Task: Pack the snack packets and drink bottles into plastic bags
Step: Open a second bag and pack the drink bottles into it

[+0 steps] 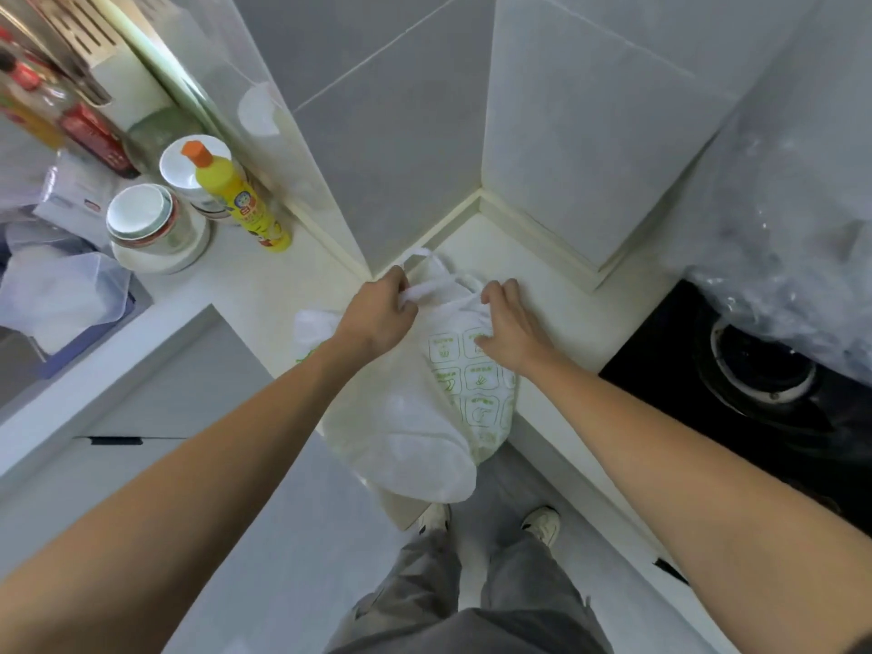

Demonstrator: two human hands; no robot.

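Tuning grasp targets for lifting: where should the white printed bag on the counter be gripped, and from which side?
Probably the twisted handle loops at the far end of the white printed bag, approached from above: they bunch into narrow strips, while the body lies bulky and slack. The left hand already pinches one.

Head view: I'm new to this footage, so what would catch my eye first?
A white plastic bag with green printed panels lies on the pale counter in the tiled corner, hanging over its edge. The left hand pinches its twisted handles, and the right hand curls on its top. A yellow orange-capped squeeze bottle stands left.
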